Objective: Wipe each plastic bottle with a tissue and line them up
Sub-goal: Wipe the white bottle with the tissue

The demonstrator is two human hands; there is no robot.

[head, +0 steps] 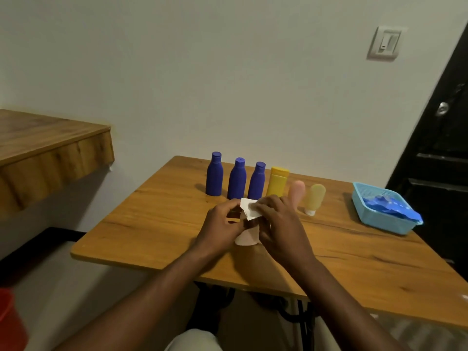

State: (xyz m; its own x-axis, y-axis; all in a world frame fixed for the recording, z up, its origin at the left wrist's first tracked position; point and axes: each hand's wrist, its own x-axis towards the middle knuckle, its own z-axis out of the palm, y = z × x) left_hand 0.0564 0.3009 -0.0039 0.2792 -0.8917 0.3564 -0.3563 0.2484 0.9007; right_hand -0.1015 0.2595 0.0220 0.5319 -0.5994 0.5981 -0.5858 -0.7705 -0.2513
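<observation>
Three blue bottles (214,174) (237,179) (257,181) stand in a row at the back of the wooden table (157,219). A yellow bottle (277,181), a pink tube (296,192) and a pale yellow tube (314,198) continue the row to the right. My left hand (220,225) grips a small pale pink bottle (245,238) above the table. My right hand (277,221) pinches a white tissue (249,210) against the top of that bottle. Both hands hide most of the bottle.
A light blue plastic basket (379,219) with blue wrapping inside sits at the table's right side. A wooden shelf (50,148) juts out on the left. A black door (440,148) stands at right, and a red bucket (10,323) is at lower left.
</observation>
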